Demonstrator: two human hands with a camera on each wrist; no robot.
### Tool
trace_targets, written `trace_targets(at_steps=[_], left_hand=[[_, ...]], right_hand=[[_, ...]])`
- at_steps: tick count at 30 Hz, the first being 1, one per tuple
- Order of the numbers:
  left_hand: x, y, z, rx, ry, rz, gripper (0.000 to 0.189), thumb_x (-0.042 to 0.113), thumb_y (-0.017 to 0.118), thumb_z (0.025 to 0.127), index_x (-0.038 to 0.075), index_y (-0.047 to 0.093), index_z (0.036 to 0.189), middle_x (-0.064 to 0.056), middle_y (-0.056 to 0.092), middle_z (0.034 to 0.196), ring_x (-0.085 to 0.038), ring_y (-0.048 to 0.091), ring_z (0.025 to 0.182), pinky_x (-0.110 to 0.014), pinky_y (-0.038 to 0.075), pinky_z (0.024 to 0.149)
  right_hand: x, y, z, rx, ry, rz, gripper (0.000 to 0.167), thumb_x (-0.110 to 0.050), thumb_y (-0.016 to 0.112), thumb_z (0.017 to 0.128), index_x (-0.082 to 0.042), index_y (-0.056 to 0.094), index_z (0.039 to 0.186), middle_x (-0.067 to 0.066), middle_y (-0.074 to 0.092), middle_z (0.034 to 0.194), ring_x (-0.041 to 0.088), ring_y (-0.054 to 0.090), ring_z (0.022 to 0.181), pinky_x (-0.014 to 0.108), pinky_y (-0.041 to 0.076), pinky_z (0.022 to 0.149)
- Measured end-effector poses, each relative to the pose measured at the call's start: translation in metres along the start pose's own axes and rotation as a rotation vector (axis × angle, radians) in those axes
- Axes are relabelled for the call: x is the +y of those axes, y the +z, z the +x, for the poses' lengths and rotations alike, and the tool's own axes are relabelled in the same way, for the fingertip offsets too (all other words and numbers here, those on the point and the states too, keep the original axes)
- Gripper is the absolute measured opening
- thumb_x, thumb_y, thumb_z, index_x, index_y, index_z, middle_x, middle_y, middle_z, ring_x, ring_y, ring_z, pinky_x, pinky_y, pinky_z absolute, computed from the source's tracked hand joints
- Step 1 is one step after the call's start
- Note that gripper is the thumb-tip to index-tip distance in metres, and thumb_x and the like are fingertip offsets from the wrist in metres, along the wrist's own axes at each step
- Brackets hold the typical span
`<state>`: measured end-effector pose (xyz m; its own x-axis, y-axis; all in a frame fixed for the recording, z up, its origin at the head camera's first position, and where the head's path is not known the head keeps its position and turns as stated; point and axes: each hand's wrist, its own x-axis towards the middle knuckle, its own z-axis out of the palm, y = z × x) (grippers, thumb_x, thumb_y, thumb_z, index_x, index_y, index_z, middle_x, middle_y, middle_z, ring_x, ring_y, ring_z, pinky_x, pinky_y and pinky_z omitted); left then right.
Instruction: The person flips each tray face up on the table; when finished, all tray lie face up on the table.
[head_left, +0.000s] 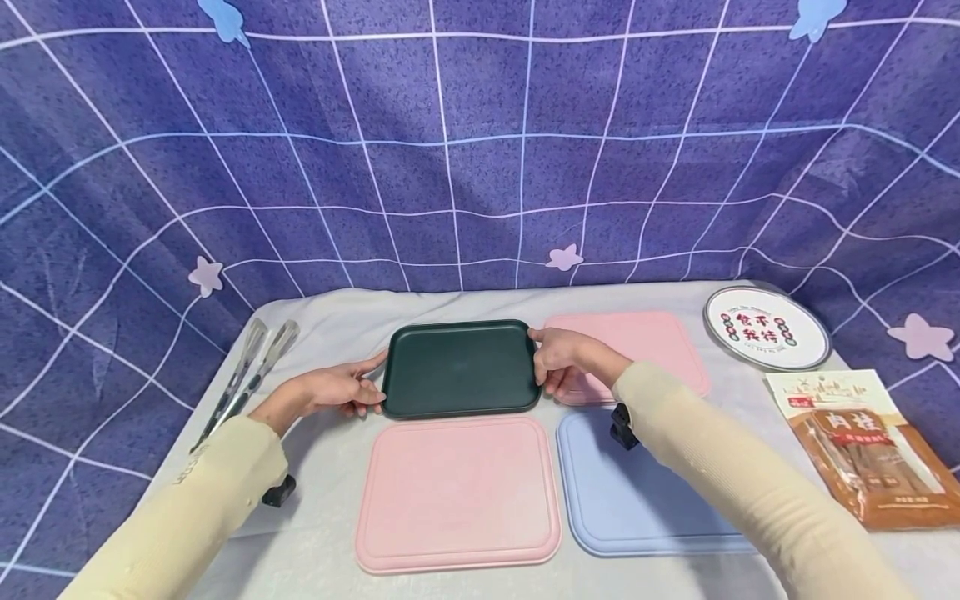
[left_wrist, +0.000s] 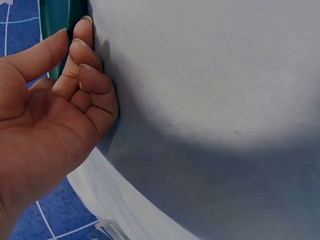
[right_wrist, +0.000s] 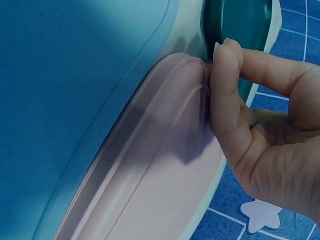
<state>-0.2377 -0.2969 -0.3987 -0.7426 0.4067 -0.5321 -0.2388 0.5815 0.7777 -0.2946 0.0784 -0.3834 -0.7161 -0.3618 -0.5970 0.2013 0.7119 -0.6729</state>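
A dark green rectangular tray (head_left: 461, 369) lies at the back middle of the white-covered table, its long sides running left to right. My left hand (head_left: 335, 392) holds its left end, with thumb and fingertips at the rim. At the opposite end my right hand (head_left: 567, 358) grips the right rim, and its forearm passes over a blue tray (head_left: 645, 492). In the right wrist view the bent fingers and thumb (right_wrist: 267, 70) meet at the green edge. Beneath and beside that hand is a pink tray (head_left: 637, 333). Another pink tray (head_left: 459, 496) sits just in front of the green one.
Metal tongs with dark patterned handles (head_left: 247, 375) lie at the left table edge. A round white plate with red lettering (head_left: 767, 329) rests at the back right, near a brown and white food packet (head_left: 862, 454). Behind the table hangs a purple gridded cloth (head_left: 480, 167).
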Motion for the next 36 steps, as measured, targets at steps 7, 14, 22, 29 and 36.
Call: trace_targets(at_steps=[7, 14, 22, 29, 36], left_hand=[[0.001, 0.0, 0.001, -0.004, -0.002, 0.012, 0.093, 0.012, 0.06, 0.1, 0.013, -0.01, 0.161, 0.001, 0.072, 0.084, -0.006, 0.056, 0.065, -0.022, 0.043, 0.058], [0.002, 0.0, 0.003, 0.011, -0.011, 0.029, 0.094, 0.012, 0.061, 0.099, 0.014, -0.01, 0.161, 0.0, 0.072, 0.084, -0.008, 0.056, 0.065, -0.022, 0.044, 0.059], [0.002, 0.001, 0.003, 0.018, -0.005, 0.033, 0.093, 0.011, 0.061, 0.099, 0.013, -0.009, 0.161, 0.0, 0.073, 0.084, -0.007, 0.056, 0.064, -0.021, 0.044, 0.058], [0.0, 0.001, 0.001, 0.036, 0.005, 0.03, 0.093, 0.012, 0.062, 0.099, 0.013, -0.007, 0.162, -0.001, 0.073, 0.083, -0.008, 0.056, 0.064, -0.022, 0.044, 0.057], [0.012, 0.005, 0.002, 0.237, 0.002, 0.142, 0.084, 0.019, 0.057, 0.099, -0.002, 0.002, 0.16, -0.004, 0.071, 0.079, -0.011, 0.059, 0.062, -0.026, 0.047, 0.06]], right_hand=[[0.0, -0.001, 0.0, -0.007, -0.001, 0.004, 0.106, 0.01, 0.062, 0.081, -0.017, -0.001, 0.163, 0.009, 0.062, 0.06, 0.014, 0.06, 0.048, 0.03, 0.056, 0.051], [0.0, -0.001, -0.002, -0.018, 0.007, 0.012, 0.106, 0.01, 0.061, 0.082, -0.017, -0.003, 0.163, 0.01, 0.06, 0.058, 0.015, 0.059, 0.048, 0.03, 0.056, 0.051], [-0.001, -0.002, -0.001, -0.009, 0.012, 0.004, 0.107, 0.01, 0.062, 0.081, -0.017, -0.002, 0.163, 0.01, 0.061, 0.056, 0.014, 0.06, 0.048, 0.03, 0.056, 0.05], [-0.001, 0.002, -0.005, 0.04, -0.035, -0.01, 0.104, 0.012, 0.062, 0.078, -0.013, 0.007, 0.163, 0.009, 0.062, 0.065, 0.016, 0.059, 0.05, 0.031, 0.055, 0.051], [0.015, -0.015, -0.03, 0.056, -0.192, -0.11, 0.101, -0.006, 0.069, 0.083, -0.007, 0.006, 0.162, 0.013, 0.066, 0.09, 0.015, 0.061, 0.056, 0.032, 0.054, 0.054]])
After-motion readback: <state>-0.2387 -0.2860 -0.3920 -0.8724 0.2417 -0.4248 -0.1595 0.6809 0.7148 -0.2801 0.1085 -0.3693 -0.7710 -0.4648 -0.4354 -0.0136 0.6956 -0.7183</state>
